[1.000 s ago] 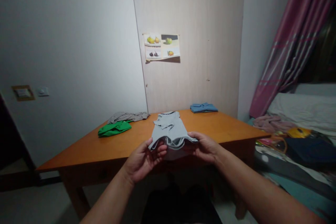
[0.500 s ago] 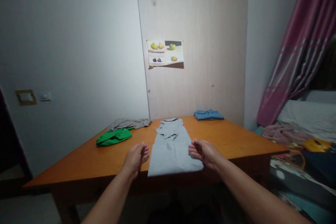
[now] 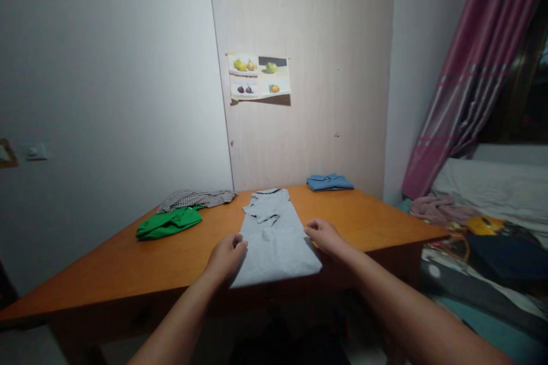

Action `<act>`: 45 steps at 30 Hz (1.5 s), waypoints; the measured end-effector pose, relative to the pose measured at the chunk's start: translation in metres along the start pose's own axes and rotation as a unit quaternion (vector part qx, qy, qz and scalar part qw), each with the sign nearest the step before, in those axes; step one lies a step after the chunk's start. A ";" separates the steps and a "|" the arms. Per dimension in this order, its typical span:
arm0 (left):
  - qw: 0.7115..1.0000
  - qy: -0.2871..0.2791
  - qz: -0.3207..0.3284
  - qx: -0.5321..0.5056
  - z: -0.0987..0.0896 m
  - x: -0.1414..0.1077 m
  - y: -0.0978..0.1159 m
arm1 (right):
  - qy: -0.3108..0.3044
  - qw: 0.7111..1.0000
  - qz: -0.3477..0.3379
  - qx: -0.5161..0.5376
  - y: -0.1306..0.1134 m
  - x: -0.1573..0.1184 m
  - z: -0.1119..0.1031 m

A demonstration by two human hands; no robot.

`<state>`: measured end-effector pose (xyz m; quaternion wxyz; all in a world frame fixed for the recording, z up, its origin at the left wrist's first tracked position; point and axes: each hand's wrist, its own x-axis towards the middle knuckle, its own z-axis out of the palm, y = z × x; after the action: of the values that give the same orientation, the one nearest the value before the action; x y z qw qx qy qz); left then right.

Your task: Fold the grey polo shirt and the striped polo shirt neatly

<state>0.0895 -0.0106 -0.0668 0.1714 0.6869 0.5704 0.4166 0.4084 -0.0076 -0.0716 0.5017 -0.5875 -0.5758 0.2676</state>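
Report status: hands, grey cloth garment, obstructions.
Left hand and right hand at opposite side edges of folded light-grey cloth garment. Garment's near end overhangs orange-brown wooden table. Nothing visible between hands except garment.

green cloth (image 3: pixel 169 223), striped cloth (image 3: pixel 198 199), orange-brown table (image 3: pixel 128 262), pale grey shirt (image 3: pixel 272 248).

Whether the fingertips of the left hand (image 3: pixel 228 255) and right hand (image 3: pixel 324 235) grip the grey garment (image 3: pixel 274 251) cannot be made out; its underside between them is hidden. Both forearms run off the bottom edge. Far left of the left hand, a wall plate (image 3: pixel 5 153) and the table (image 3: pixel 107 262) are cut off. Beyond the right hand, the curtain (image 3: pixel 462 74) leaves the frame and the heaped items (image 3: pixel 500 251) blur together.
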 end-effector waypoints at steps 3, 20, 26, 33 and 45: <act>0.996 -0.019 0.032 0.080 0.002 -0.003 0.003 | -0.010 0.997 -0.037 -0.074 -0.001 -0.003 0.004; 0.944 -0.186 0.178 0.205 -0.036 -0.052 0.016 | -0.207 0.934 -0.214 -0.196 -0.009 -0.053 -0.038; 0.932 -0.165 0.196 0.255 -0.035 -0.062 0.001 | -0.221 0.900 -0.246 -0.282 0.001 -0.077 -0.040; 0.962 -0.130 0.195 0.142 -0.039 -0.054 -0.005 | -0.150 0.921 -0.264 -0.245 0.011 -0.075 -0.040; 0.979 -0.178 0.094 -0.036 -0.046 -0.028 0.005 | -0.004 0.960 -0.218 -0.175 0.005 -0.065 -0.032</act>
<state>0.0573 -0.0485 -0.0468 0.2548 0.7940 0.4482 0.3221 0.4264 -0.0775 -0.0820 0.4345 -0.5252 -0.7300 0.0493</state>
